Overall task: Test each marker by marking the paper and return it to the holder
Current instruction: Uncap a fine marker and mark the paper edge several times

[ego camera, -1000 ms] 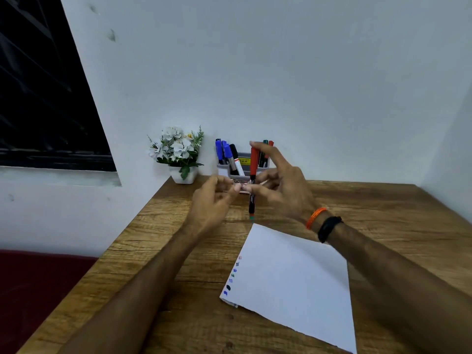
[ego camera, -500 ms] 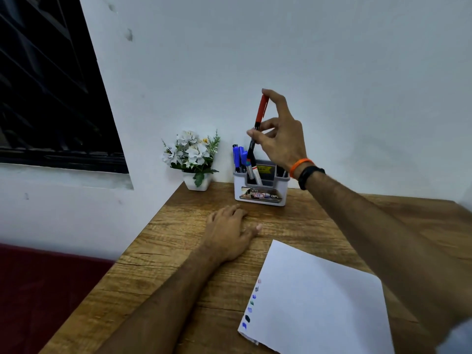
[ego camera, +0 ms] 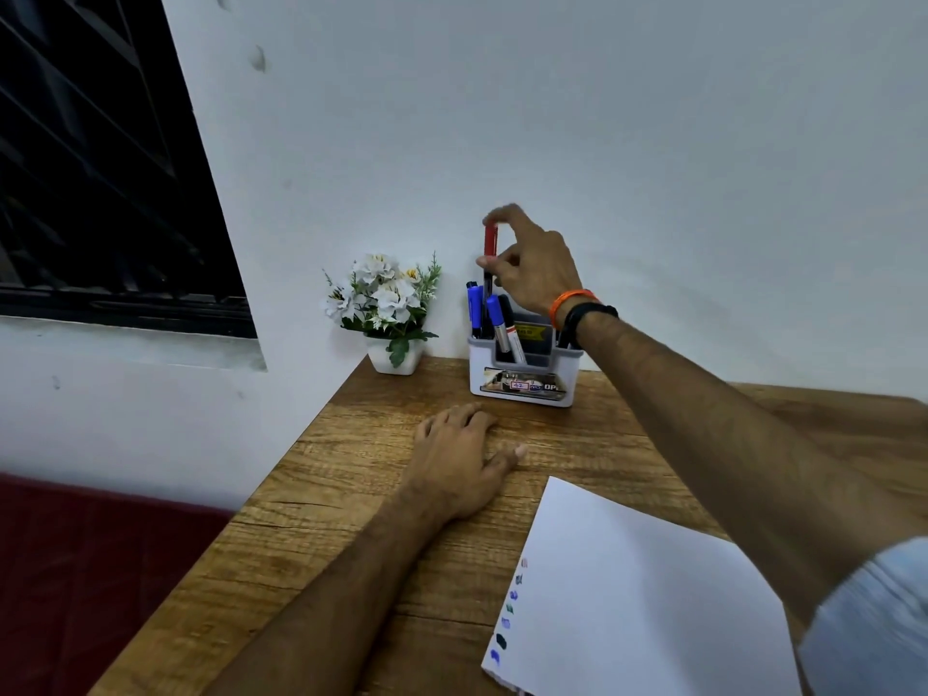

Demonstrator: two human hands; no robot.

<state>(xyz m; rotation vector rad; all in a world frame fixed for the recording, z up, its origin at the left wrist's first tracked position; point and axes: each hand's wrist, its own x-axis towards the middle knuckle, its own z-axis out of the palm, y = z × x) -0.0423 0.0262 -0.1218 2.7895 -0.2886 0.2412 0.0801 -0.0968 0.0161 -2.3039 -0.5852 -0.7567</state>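
A: Currently, where does the red marker (ego camera: 490, 253) sit relative to the right hand (ego camera: 533, 273)?

B: It stands just left of the palm. The grip is narrow and holding the marker: one fingertip rests on the top end and the thumb pinches the barrel lower down. The long axis is close to vertical.

A: And relative to the marker holder (ego camera: 523, 374)?

B: Directly above its left rear compartment. The lower end passes down behind the blue markers (ego camera: 483, 313); whether it has reached the bottom cannot be told, as those markers hide it.

A: Which hand is nearer?

B: The right, which is over the holder. The left hand (ego camera: 464, 457) lies flat on the counter (ego camera: 351, 494), fingers relaxed, holding nothing, in front of the holder and well apart from the marker.

A: What does the coming move turn on?

B: Judged from this, keeping the axis vertical, so the marker slides straight down without catching its neighbours. The paper (ego camera: 638, 605) with its test marks lies nearer the person.
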